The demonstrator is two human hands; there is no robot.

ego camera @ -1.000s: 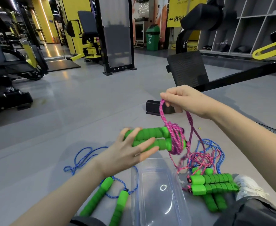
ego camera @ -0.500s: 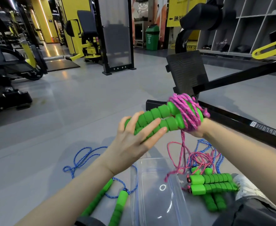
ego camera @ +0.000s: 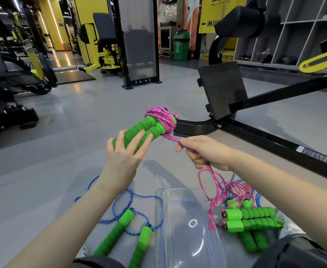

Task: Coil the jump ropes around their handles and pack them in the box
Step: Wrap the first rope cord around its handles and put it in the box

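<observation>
My left hand [ego camera: 126, 153] holds two green foam handles [ego camera: 141, 132] side by side, pointing up and away. Pink rope [ego camera: 160, 118] is coiled around their far ends. My right hand [ego camera: 205, 153] grips the loose pink rope just right of the handles; the slack [ego camera: 214, 190] hangs down from it to the floor. A clear plastic box [ego camera: 189, 229] stands open below my hands. A blue rope with green handles [ego camera: 120, 227] lies uncoiled to its left. More green handles [ego camera: 251, 217] with pink and blue rope lie to its right.
A black machine frame [ego camera: 274, 140] with a footplate [ego camera: 222, 89] runs across the floor right behind my hands. Gym machines [ego camera: 14, 74] stand at the left and back. Grey floor [ego camera: 71, 132] spreads out to the left. My knees show at the bottom edge.
My right hand has come off the far side of the handles and dropped to the right, pulling the pink rope taut. The handles have tilted further upward in my left hand.
</observation>
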